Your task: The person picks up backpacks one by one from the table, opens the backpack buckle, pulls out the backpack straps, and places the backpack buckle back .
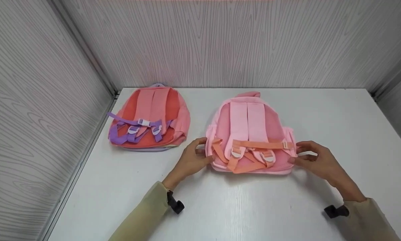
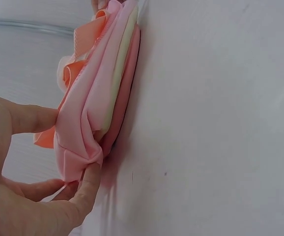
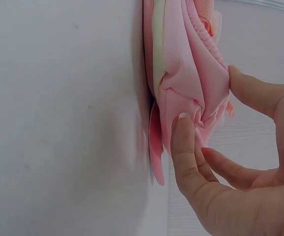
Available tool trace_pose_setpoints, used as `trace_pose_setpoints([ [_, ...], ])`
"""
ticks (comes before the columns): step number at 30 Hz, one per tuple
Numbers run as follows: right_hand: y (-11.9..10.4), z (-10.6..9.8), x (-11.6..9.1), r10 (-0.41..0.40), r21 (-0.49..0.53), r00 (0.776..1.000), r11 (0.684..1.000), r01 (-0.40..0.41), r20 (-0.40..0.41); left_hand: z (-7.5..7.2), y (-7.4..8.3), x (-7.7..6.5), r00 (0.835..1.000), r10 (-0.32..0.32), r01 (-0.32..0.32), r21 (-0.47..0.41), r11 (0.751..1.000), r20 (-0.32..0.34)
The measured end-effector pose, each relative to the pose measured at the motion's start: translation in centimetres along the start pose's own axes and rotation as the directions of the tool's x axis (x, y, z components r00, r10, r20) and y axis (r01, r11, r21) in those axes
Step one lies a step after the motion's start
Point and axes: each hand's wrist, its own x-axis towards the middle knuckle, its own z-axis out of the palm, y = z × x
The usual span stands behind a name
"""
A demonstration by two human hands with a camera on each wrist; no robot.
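A small pink backpack [image 1: 238, 122] lies on the table with its shoulder straps facing up and its top loop pointing away. Orange webbing [image 1: 262, 145] with white buckles crosses its lower half. My left hand [image 1: 191, 162] pinches the lower left side, thumb on the upper face and fingers along the side, as the left wrist view shows on the pink fabric [image 2: 95, 105]. On the opposite side, my right hand [image 1: 319, 162] pinches the lower right corner between thumb and fingers. In the right wrist view, its fingertips press the folded side fabric [image 3: 181, 66].
Left of the pink backpack lies a second backpack [image 1: 152, 107], coral and red with purple webbing, also straps up. The white table [image 1: 240, 207] meets grained panels at the back [image 1: 220, 43] and left [image 1: 29, 117]. Dark camera mounts [image 1: 176, 203] sit at both wrists.
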Motion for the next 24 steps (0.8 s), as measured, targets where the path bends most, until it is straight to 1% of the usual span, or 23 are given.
trace_pose_setpoints([
  [6, 0.3, -0.5, -0.4, 0.027, -0.045, 1.0, 0.999, -0.027, -0.006, 0.6, 0.1, 0.2, 1.0, 0.026, -0.026, -0.02, 0.999, -0.003],
  [10, 0.5, -0.8, -0.5, 0.031, -0.049, 0.999, 0.998, -0.032, -0.006, 1.0, 0.2, 0.6, 0.999, 0.043, -0.043, -0.029, 0.999, -0.009],
  [14, 0.8, -1.1, -0.7, 0.042, -0.059, 0.999, 0.997, -0.043, -0.017, 1.5, 0.2, 0.9, 0.999, 0.045, -0.046, -0.034, 0.998, -0.014],
  [21, 1.3, -1.8, -1.1, 0.034, -0.047, 0.999, 0.998, -0.035, -0.021, 2.3, 0.5, 1.7, 0.995, 0.098, -0.098, -0.064, 0.993, 0.006],
  [24, 1.6, -2.1, -1.2, 0.047, -0.055, 0.999, 0.997, -0.048, -0.021, 2.8, 0.8, 2.0, 0.995, 0.096, -0.096, -0.053, 0.994, 0.009],
])
